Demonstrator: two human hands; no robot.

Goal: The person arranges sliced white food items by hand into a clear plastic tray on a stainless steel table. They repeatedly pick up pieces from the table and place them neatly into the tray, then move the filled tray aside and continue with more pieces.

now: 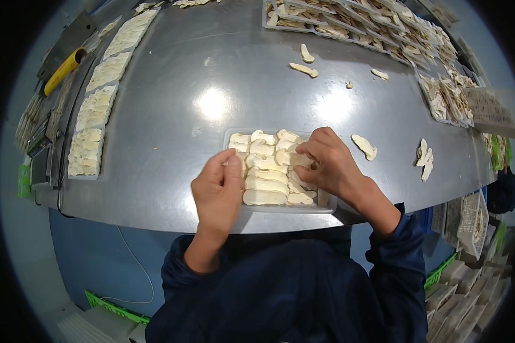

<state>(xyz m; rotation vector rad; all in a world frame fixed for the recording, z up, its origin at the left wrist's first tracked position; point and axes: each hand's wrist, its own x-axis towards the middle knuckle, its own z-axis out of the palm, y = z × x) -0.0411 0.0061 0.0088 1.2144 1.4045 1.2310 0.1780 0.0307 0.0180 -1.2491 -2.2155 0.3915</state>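
A clear plastic tray (264,209) lies near the front edge of the steel table, with sliced mushrooms (266,184) laid in overlapping rows in it. My right hand (332,163) is over the tray's right side, thumb and fingers on a pale mushroom slice (292,157). At the tray's left edge is my left hand (219,188), its thumb and index finger close together beside the leftmost slices; whether it pinches a slice is hidden. Single mushroom slices lie on the table to the right, one (364,147) near my right hand and a small group (425,159) farther out.
Filled trays (99,171) stand in a line at the left, beside a yellow tube (64,70). Stacked trays of slices (292,28) fill the back right, and more trays (437,118) stand at the right. A few slices (304,70) lie on the steel table (163,107).
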